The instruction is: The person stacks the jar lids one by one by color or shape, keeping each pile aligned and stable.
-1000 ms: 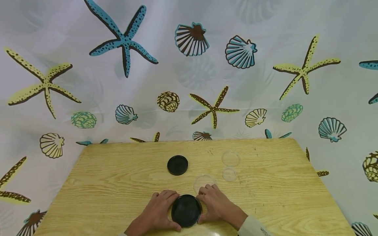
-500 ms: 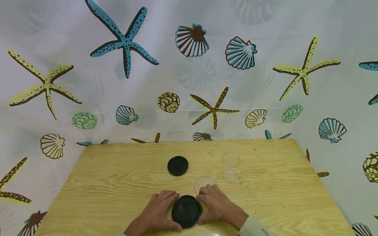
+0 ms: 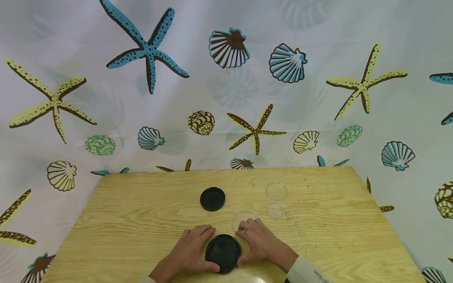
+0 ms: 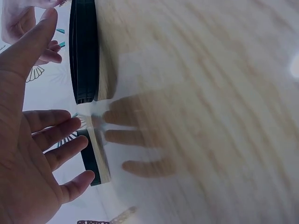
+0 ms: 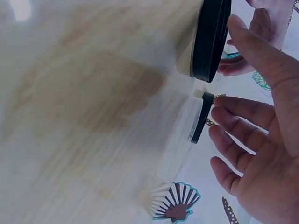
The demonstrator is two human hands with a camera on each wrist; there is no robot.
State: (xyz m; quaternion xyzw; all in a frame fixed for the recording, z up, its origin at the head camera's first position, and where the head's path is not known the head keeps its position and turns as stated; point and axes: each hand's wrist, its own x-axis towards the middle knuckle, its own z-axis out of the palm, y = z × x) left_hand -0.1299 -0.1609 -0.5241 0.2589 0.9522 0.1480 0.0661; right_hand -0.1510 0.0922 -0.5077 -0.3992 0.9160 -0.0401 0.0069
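Note:
A round, shallow black dish with a raised rim lies near the front of the table between two hands. My left hand is at its left side, fingers spread and gently bent, its thumb overlapping the near rim in the head view. At the right side is my right hand, in a similar relaxed curve. Both wrist views show gaps between the loose fingers and the black dish, whose edge stands just beyond each thumb tip. Neither palm holds anything.
A smaller black dish lies farther back. Right of it are clear round pieces: one large, one small, and another partly behind my right fingers. A patterned curtain hangs behind the wooden table.
The hands have shifted only slightly: the left thumb has risen over the near rim and the right fingers have lifted a little. The dishes and clear pieces stay put.

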